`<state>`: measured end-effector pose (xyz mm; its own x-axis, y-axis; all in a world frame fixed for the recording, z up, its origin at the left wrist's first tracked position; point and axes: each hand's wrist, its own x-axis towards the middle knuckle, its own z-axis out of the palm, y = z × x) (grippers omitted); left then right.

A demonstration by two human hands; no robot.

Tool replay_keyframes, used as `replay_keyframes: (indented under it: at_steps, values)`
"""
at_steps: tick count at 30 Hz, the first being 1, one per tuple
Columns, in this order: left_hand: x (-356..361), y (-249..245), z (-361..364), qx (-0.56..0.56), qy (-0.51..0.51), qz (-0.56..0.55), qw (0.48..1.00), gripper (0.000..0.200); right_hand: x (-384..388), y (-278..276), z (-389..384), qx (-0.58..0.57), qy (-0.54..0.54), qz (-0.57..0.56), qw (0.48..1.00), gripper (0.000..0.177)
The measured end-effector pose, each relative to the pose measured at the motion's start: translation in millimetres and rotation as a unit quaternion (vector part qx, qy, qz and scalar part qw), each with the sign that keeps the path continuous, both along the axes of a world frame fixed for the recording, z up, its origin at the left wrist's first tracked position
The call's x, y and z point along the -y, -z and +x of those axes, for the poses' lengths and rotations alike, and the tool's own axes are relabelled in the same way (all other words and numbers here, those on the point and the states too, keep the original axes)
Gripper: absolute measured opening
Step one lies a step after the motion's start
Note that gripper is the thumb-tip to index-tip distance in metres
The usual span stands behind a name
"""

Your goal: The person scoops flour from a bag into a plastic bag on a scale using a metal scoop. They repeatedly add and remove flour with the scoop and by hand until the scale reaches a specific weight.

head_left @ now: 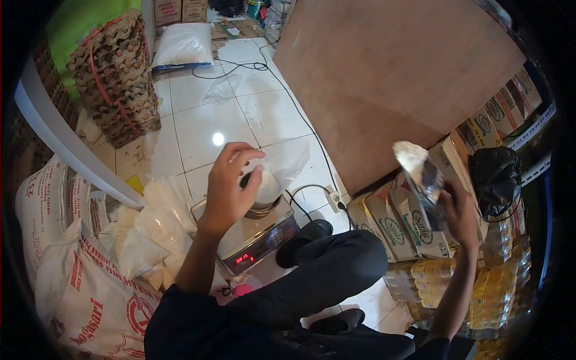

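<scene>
L hand [231, 186] pinches bag [283, 161] open on scale [258, 240], frame centre; R hand [459, 213] grips scoop [420, 171] well right, tip up-left.

Clear bag [277, 171] of white powder upright on scale [259, 239]; heaped scoop [422, 177] raised.

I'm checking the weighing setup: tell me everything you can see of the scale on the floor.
The scale is a boxy digital one with a flat silvery top plate and a dark front panel showing red digits, too small to read. It sits on the white tiled floor, between filled white bags and a dark shoe. A round metal container stands on its plate, with a clear plastic bag in it, held by the left hand.
</scene>
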<state>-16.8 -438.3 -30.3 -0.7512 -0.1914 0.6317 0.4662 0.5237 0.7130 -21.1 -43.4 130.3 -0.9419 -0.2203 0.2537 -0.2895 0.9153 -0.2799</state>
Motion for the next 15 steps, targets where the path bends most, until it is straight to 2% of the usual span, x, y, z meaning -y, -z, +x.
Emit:
replay_keyframes:
  at_steps: [2,5,6,9,12,15]
  values:
    - [3,9,-5,-0.01,0.0,-0.096,0.995,0.018,39,2,-22,0.035,-0.047,0.004,0.998,0.019]
    - [0,7,-4,0.129,0.059,-0.1,0.985,0.018,79,19,-53,0.031,-0.144,0.033,0.989,0.019]
    - [-3,13,-8,0.086,0.045,-0.115,0.989,0.015,89,25,-62,0.024,-0.178,0.043,0.983,0.019]
    - [-6,20,-13,0.106,0.014,-0.186,0.977,0.014,119,35,-82,0.057,-0.207,0.117,0.97,0.02]
    - [-6,30,-22,0.126,0.034,-0.21,0.969,0.013,154,33,-95,0.079,-0.207,0.172,0.96,0.019]
    - [-7,31,-24,0.114,0.042,-0.191,0.974,0.01,197,29,-101,0.142,-0.159,0.272,0.939,0.017]
